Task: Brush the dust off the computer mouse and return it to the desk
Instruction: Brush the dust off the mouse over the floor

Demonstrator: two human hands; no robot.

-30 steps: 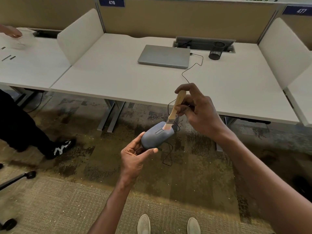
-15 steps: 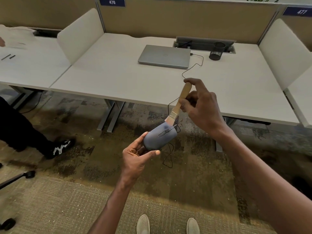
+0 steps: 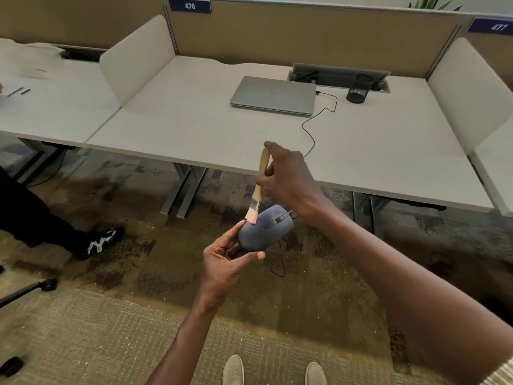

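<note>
A grey wired computer mouse (image 3: 266, 228) is held in the air in front of the desk (image 3: 194, 129), gripped at its rear by my left hand (image 3: 226, 258). My right hand (image 3: 288, 177) holds a small wooden-handled brush (image 3: 258, 187) nearly upright, its pale bristles touching the mouse's back left part near my left fingers. The mouse's black cable (image 3: 309, 129) hangs below the mouse, and runs across the desk to the closed grey laptop (image 3: 273, 95).
A black mesh pen cup (image 3: 359, 88) stands right of the laptop by a cable tray. White dividers flank the desk. Another person's leg and black shoe (image 3: 98, 241) are on the carpet at left, near chair-base castors. My shoes (image 3: 233, 370) show at the bottom.
My right hand has swung the brush from the mouse's front end back to its rear left part, with the handle now more upright. My left hand keeps the mouse in about the same place.
</note>
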